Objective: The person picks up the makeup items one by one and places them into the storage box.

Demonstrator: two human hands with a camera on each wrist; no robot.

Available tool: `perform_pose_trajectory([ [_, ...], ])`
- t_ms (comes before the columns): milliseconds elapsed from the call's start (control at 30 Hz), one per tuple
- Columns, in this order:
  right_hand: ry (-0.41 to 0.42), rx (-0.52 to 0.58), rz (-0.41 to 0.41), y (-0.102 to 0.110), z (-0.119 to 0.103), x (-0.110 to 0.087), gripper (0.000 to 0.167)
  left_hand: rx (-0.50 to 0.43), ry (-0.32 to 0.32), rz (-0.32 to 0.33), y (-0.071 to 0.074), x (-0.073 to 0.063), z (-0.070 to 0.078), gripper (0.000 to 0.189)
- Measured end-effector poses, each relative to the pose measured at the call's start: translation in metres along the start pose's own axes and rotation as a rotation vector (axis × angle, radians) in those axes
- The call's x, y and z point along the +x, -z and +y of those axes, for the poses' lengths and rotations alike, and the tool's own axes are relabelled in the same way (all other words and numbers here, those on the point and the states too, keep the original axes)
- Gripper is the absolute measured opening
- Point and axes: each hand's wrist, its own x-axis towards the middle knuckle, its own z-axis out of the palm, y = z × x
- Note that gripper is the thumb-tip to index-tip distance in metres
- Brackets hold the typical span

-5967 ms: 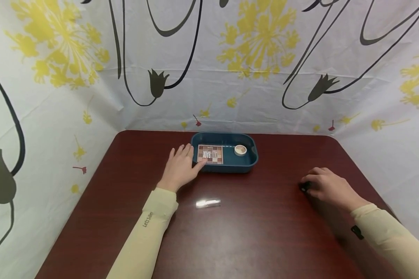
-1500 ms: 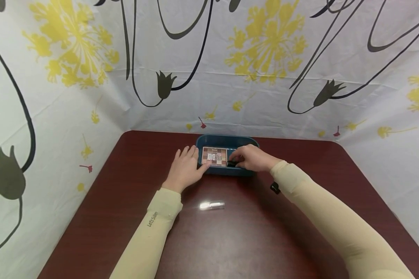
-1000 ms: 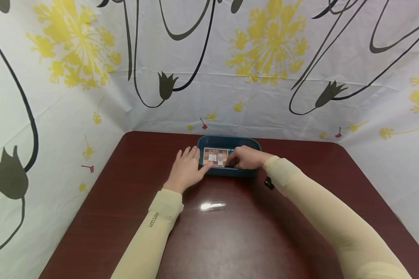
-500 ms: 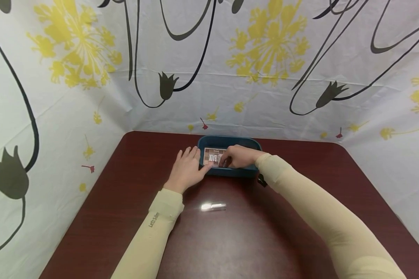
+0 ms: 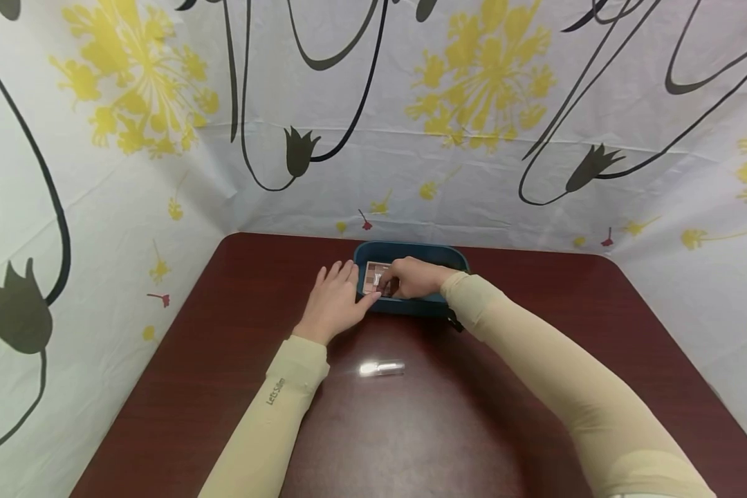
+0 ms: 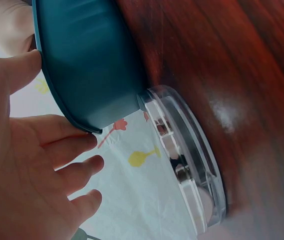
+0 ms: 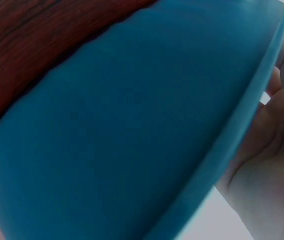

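My left hand (image 5: 331,304) rests at the left end of a blue tray (image 5: 411,307), fingers straight and spread, thumb along the near rim. My right hand (image 5: 416,278) reaches into the tray with curled fingers over a patterned makeup palette (image 5: 371,277), covering its right part. I cannot tell whether those fingers grip the palette or a small black thing. In the left wrist view, the fingertips touch the rim, and a clear-sided round case (image 6: 186,160) stands on the table beside the tray. The right wrist view shows mostly the tray's wall, with the hand behind its rim.
A small clear, shiny piece (image 5: 382,368) lies on the dark red table (image 5: 361,429) in front of the tray. A patterned white sheet (image 5: 380,159) hangs behind the table and along both sides.
My right hand has gone from the table's right side, where it held a small black thing, into the tray, then further left over the palette. The round white pot is now hidden. My left hand stays put.
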Motion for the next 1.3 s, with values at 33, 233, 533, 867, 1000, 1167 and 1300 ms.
perform_pose_trajectory([
  [33,0.006,0.000,0.005,0.000,0.000,0.001,0.030,0.000,-0.001,0.000,0.000,0.000,0.000,0.083],
  [233,0.041,0.009,0.024,-0.004,0.001,0.006,0.030,-0.003,-0.005,-0.001,0.001,-0.001,-0.001,0.081],
  [533,0.045,0.025,0.047,-0.005,0.000,0.007,0.031,-0.004,0.001,-0.010,0.002,0.000,-0.001,0.081],
  [867,0.023,0.050,0.072,-0.008,0.001,0.008,0.029,-0.004,-0.003,-0.016,0.000,0.001,-0.002,0.081],
  [1000,0.022,0.066,0.091,-0.011,0.004,0.008,0.029,-0.003,-0.006,-0.014,0.001,0.001,-0.001,0.082],
  [1167,0.008,0.116,0.094,-0.013,0.007,0.007,0.031,0.000,-0.005,-0.018,0.001,0.001,-0.001,0.082],
  [1300,-0.010,0.146,0.090,-0.015,0.008,0.007,0.031,0.000,-0.006,-0.021,0.002,0.000,-0.001,0.082],
])
